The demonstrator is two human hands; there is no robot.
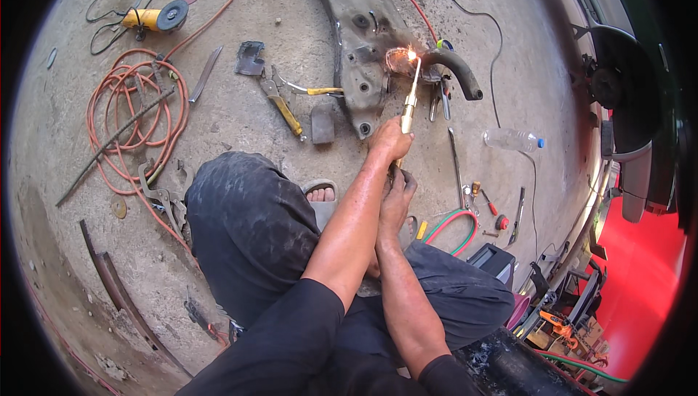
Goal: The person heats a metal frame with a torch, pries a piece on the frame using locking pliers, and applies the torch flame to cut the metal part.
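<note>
Head view: dark trouser knees [251,214] nearest, hiding patches of concrete floor [343,160] and much of the sandalled feet [320,194]. Cannot tell the tightness of the right hand [395,196], curled at the rear of the brass-coloured torch [409,105], palm side out of sight. Just ahead, left hand [390,139] wrapped around the torch and covering part of it. Strips of floor on both sides: to a grey block [322,124] on the left, to a dark rod [455,160] on the right. Beyond the fist, slim torch tip pointing away, up to a white-orange glow [412,55], exact contact lost in glare. Beside it, a curved pipe [462,76] on the right and a grey metal crossmember [360,54] on the left, far end cut off by the upper edge.
</note>
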